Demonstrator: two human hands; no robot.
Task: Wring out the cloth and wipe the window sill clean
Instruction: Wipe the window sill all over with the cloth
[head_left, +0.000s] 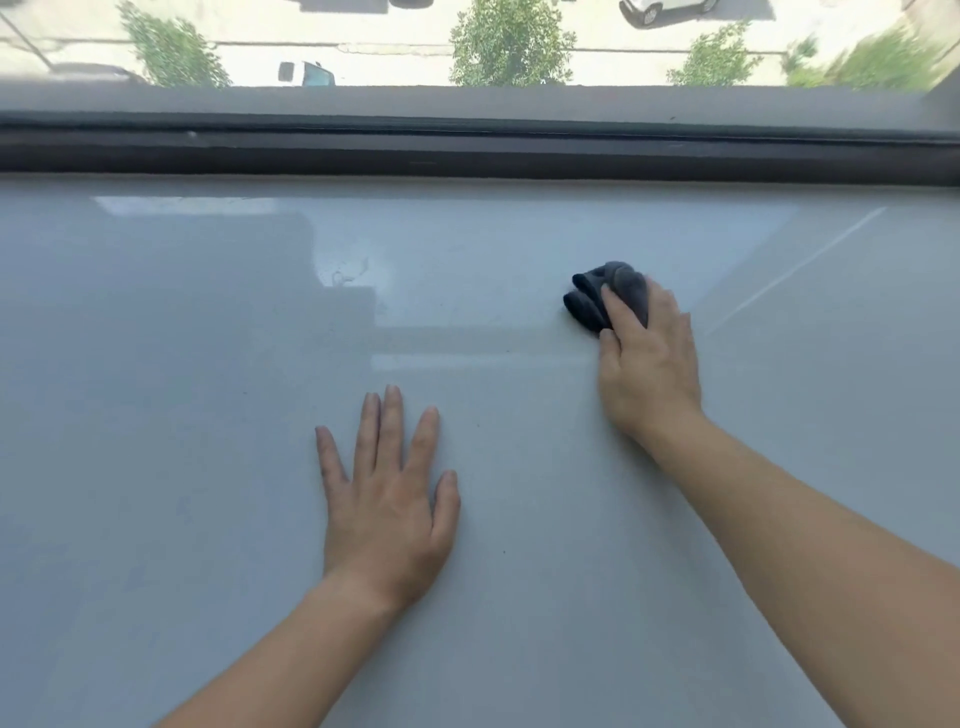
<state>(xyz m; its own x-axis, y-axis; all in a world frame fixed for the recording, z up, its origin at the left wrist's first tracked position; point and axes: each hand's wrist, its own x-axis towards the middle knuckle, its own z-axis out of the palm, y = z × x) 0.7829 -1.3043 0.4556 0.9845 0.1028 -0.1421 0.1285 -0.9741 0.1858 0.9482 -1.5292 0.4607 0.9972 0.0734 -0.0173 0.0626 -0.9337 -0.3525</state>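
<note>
Window sill (156, 467): pale, glossy, fills the view. Wiping appears to be under way.
Risk: the wadded cloth covers a narrow track, so strips may be missed between passes.

Window frame (467, 150): dark channel along the far edge. A far stroke could drag grime from it onto the sill.

Left hand (387, 509): palm flat at near centre, fingers straight and slightly spread, holding nothing. It may leave prints, and could slip if leaned on over damp gloss.

Right hand (649, 374): farther out and to the right, fingers curled over the cloth (597, 299).

Cloth: dark, bunched, on the sill, protruding far-left of the hand.

Wet smear (345, 275): left of the cloth. An over-wet cloth would leave more streaks.

Specks (503, 552): near, right of the left hand, easily overlooked.
</note>
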